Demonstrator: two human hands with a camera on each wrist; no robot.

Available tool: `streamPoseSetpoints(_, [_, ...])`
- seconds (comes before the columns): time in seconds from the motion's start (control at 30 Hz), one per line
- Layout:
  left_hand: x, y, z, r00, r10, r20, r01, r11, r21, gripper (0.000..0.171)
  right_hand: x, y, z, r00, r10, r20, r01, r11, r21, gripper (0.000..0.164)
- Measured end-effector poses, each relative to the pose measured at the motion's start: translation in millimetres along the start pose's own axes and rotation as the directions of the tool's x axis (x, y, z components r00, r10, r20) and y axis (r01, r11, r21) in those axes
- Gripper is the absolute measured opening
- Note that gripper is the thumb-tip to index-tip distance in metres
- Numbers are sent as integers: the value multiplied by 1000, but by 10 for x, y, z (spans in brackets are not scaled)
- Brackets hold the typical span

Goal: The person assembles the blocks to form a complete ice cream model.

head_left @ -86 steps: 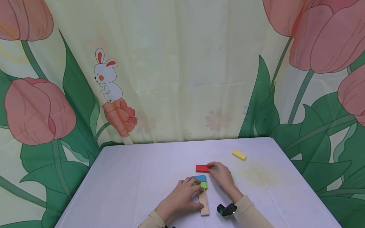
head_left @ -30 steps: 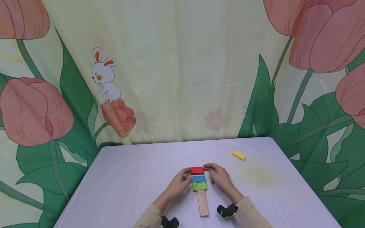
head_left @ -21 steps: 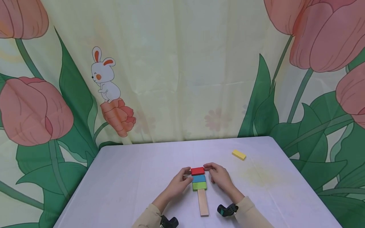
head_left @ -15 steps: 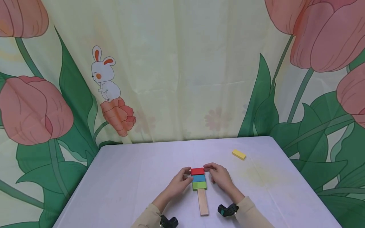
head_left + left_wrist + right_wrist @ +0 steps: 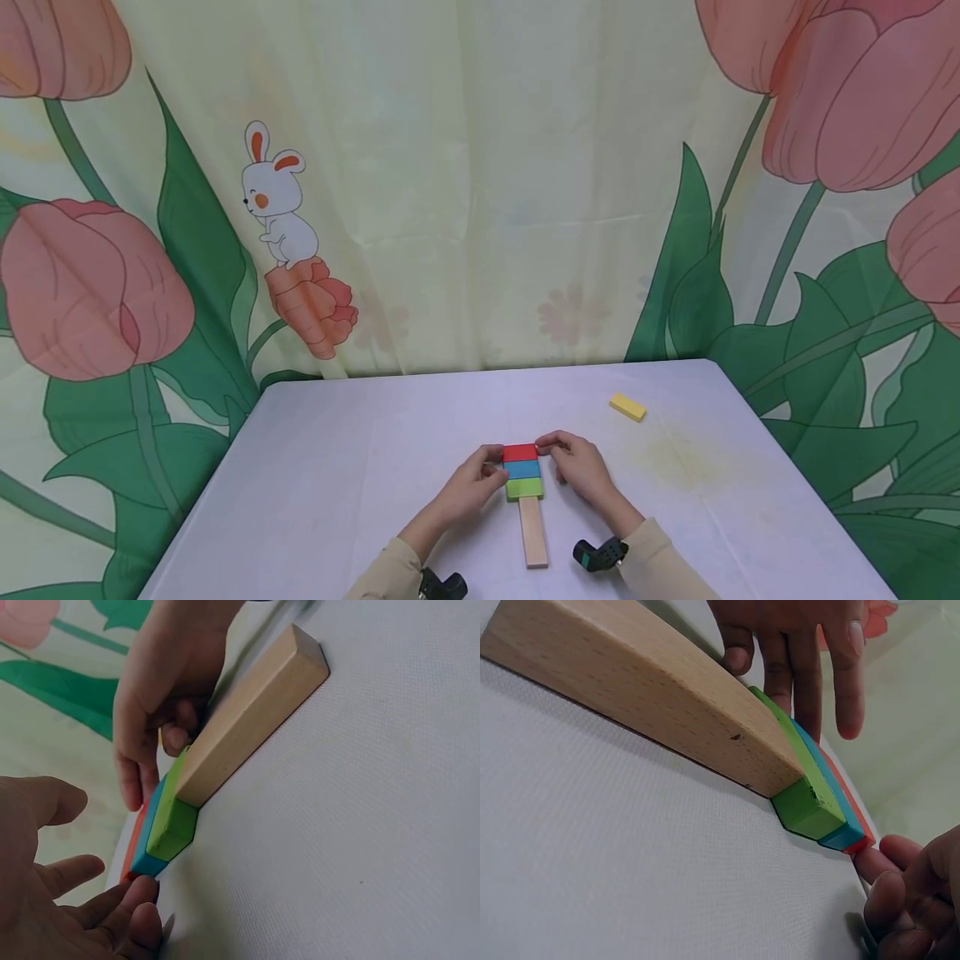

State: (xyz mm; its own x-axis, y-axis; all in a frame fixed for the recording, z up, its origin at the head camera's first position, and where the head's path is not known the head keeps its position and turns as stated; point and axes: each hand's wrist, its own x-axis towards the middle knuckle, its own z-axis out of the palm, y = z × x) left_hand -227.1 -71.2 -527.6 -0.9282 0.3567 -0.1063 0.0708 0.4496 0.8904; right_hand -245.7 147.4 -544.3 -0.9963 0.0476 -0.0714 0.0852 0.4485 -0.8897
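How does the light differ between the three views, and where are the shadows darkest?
Head view: brighter, even light, soft shadows on the table; left wrist view: dimmer, darkest beside the left fingers; right wrist view: also dim, darkest beside the right fingers.

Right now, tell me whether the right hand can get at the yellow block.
Probably yes: the yellow block lies farther back and to the right, with nothing visible between it and the right hand, which is at the red block.

White tablecloth [image 5: 337, 467], pale curtain [image 5: 420, 208], printed pink tulips [image 5: 97, 292], cartoon rabbit [image 5: 292, 239]
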Motion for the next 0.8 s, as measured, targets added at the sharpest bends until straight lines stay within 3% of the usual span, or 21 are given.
streamPoseSetpoints(0.37, [-34,45,5,1000,9,8,-10,1000,26,49,-1,2,-2,1000,11,-8,-11,1000,-9,23])
streamPoseSetpoints(0.53, [-67,100,41,999,23,-37,-16,986,164,43,-1,11,-3,1000,0,-2,0,1000,-11,23])
streamPoseSetpoints(0.63, [-85,142,84,997,64,-45,-45,940,337,40,-4,16,-6,1000,-8,-3,8,1000,-11,23])
streamPoseSetpoints(0.8, [-98,194,150,983,179,29,-164,805,570,43,-8,26,-16,1000,-17,-4,17,1000,-15,23])
